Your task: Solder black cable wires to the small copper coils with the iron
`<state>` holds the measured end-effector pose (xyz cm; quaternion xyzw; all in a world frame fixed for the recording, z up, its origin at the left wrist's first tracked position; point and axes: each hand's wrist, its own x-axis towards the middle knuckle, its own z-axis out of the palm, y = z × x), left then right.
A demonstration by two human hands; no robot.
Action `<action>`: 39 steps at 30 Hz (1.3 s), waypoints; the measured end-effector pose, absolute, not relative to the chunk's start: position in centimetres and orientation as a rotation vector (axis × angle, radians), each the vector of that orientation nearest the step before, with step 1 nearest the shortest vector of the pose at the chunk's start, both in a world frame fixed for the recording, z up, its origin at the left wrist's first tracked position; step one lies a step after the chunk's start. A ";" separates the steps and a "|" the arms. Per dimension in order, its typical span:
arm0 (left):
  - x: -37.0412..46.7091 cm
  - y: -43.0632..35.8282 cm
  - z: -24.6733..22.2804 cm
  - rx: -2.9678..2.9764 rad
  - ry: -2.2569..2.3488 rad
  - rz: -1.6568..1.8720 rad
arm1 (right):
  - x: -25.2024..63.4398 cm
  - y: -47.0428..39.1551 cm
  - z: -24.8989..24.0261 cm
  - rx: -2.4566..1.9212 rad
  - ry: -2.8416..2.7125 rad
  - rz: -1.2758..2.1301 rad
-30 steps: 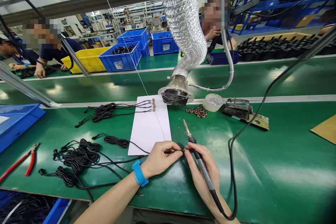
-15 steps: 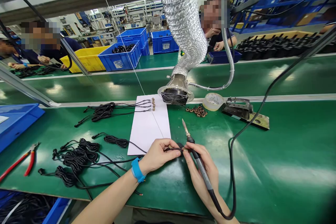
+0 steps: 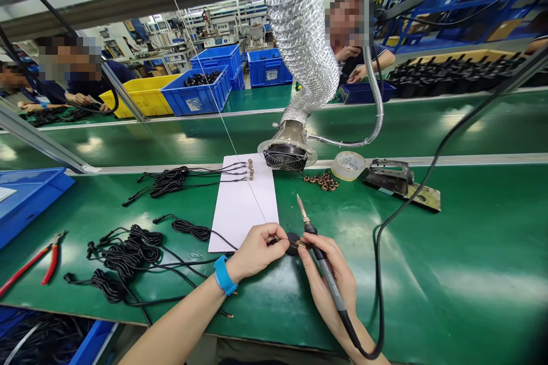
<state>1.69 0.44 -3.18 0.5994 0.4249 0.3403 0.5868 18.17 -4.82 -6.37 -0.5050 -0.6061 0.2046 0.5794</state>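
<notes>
My left hand (image 3: 261,251), with a blue wristband, pinches the end of a black cable (image 3: 220,238) whose coil lies to the left. My right hand (image 3: 327,265) holds a small brass-coloured part (image 3: 301,243) between thumb and finger, and a soldering iron (image 3: 327,271) rests in the same hand, tip pointing up and away. A round black disc (image 3: 292,244) lies on the green bench between my hands. Behind them is a white sheet (image 3: 244,211) bearing small brass parts (image 3: 250,170) with cables attached. Loose brass parts (image 3: 325,181) are heaped right of the sheet.
A fume duct (image 3: 291,145) hangs over the bench. Tape (image 3: 349,165) and an iron stand (image 3: 398,182) sit at the right. Bundled cables (image 3: 132,254), red-handled cutters (image 3: 53,262) and a blue bin (image 3: 29,194) are at the left. People work across the bench.
My left hand's fingers have drawn slightly left, away from the right hand, and more of the black disc shows between them. The right hand has barely moved.
</notes>
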 end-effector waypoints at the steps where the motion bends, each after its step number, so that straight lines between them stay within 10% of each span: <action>1: 1.7 0.5 -3.2 1.379 0.991 0.799 | 18.2 -4.8 -6.3 -1.182 -1.417 0.476; 20: 0.3 -1.3 0.3 1.756 1.075 1.207 | 19.3 -4.4 -6.9 -1.231 -1.463 0.286; 32: -15.6 0.2 2.6 2.593 1.779 -0.077 | 20.5 -3.6 -1.9 -1.287 -1.757 0.112; 39: -21.5 2.4 2.1 2.555 1.829 -0.142 | 20.3 -0.6 -0.9 -1.207 -1.879 0.071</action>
